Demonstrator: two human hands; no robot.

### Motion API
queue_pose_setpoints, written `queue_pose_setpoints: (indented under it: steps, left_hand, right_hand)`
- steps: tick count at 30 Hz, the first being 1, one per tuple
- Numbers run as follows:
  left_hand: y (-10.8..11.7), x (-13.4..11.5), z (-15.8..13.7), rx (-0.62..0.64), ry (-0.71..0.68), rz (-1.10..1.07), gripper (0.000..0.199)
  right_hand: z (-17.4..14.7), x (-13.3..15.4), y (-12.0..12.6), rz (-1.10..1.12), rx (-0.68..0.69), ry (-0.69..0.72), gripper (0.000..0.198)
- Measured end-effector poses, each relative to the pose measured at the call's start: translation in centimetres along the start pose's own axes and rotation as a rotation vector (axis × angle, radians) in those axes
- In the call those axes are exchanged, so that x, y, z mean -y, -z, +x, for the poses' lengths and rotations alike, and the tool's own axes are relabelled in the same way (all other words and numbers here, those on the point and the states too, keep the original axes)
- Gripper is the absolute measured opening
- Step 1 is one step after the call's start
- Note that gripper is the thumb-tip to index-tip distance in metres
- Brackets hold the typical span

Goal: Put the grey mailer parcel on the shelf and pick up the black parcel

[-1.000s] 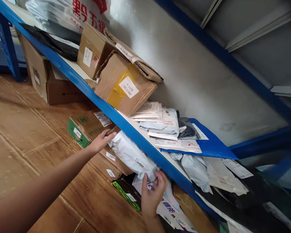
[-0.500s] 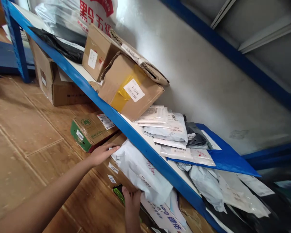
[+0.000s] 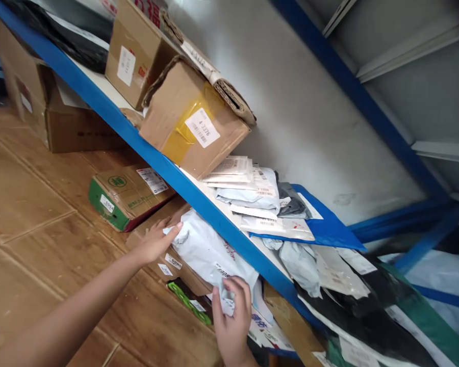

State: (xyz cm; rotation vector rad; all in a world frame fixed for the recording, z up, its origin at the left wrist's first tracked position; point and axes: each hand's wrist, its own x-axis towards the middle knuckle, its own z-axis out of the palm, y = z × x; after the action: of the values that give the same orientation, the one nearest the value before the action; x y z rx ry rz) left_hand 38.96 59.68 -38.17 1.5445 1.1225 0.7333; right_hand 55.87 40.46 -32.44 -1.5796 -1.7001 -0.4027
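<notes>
Parcel depot or courier pickup storeroom. Blue steel shelving (image 3: 145, 148) runs from 10 o'clock down to 4 o'clock, loaded with taped cardboard boxes (image 3: 187, 120) bearing numbered shipping labels. Poly mailer bags (image 3: 258, 196) with barcode stickers piled at centre. More labelled cartons (image 3: 128, 193) on wood-look floor (image 3: 30, 204) at 9 o'clock. Bare grey wall (image 3: 290, 102) at 1 o'clock.

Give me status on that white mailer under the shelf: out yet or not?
Done: both hands are on it. In hand: left hand grips one end of the white mailer, right hand pinches the other. Left: it lies on the brown boxes below the blue shelf edge, not yet lifted clear.
</notes>
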Motion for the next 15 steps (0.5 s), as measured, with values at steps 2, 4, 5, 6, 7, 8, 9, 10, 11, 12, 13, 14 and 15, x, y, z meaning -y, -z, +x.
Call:
queue_pose_setpoints:
  steps: [2,4,5,6,7,8,9,10,11,12,13,14,15]
  left_hand:
    - [0.3,-1.2,-0.6,-0.082,-0.063,0.035,0.078]
    - [0.5,-2.3,-1.2,-0.086,-0.173,-0.103,0.070]
    - [0.5,-2.7,-1.3,-0.054,-0.197,-0.186,0.069]
    - [0.5,-3.0,-1.4,-0.008,-0.189,-0.257,0.070]
    - [0.4,-3.2,-1.3,0.026,-0.161,-0.297,0.073]
    - [0.2,-3.3,-1.2,0.036,-0.135,-0.298,0.076]
    - [0.0,-3.2,-0.9,0.033,-0.126,-0.277,0.077]
    - [-0.2,-3.2,-0.6,0.033,-0.131,-0.263,0.076]
    - [-0.5,-3.2,-0.3,0.039,-0.136,-0.253,0.075]
    - [-0.7,-3.2,-0.2,0.050,-0.141,-0.242,0.076]
    - [-0.7,-3.2,-0.3,0.063,-0.146,-0.231,0.077]
    - [-0.6,-3.4,-0.8,0.075,-0.146,-0.220,0.079]
    - [-0.3,-3.4,-1.6,0.083,-0.155,-0.202,0.081]
  right_hand:
    - [-0.1,-0.7,0.3,-0.111,-0.088,0.029,0.019]
    - [-0.4,-1.4,0.3,-0.171,-0.178,-0.133,0.029]
    - [-0.6,-1.7,0.1,-0.179,-0.193,-0.238,0.037]
    - [-0.6,-2.1,-0.2,-0.172,-0.177,-0.323,0.044]
    - [-0.7,-2.5,-0.5,-0.153,-0.144,-0.376,0.048]
    - [-0.6,-2.9,-0.9,-0.133,-0.114,-0.400,0.048]
    - [-0.6,-3.4,-1.3,-0.114,-0.098,-0.415,0.047]
    - [-0.5,-3.8,-1.6,-0.095,-0.103,-0.438,0.047]
    - [-0.5,-4.3,-1.8,-0.073,-0.122,-0.468,0.046]
    - [-0.5,-4.8,-1.8,-0.045,-0.146,-0.507,0.045]
    - [-0.5,-5.2,-1.6,-0.019,-0.179,-0.543,0.045]
    - [-0.5,-5.5,-1.3,0.010,-0.197,-0.559,0.044]
    - [-0.6,-5.7,-1.0,0.045,-0.205,-0.568,0.043]
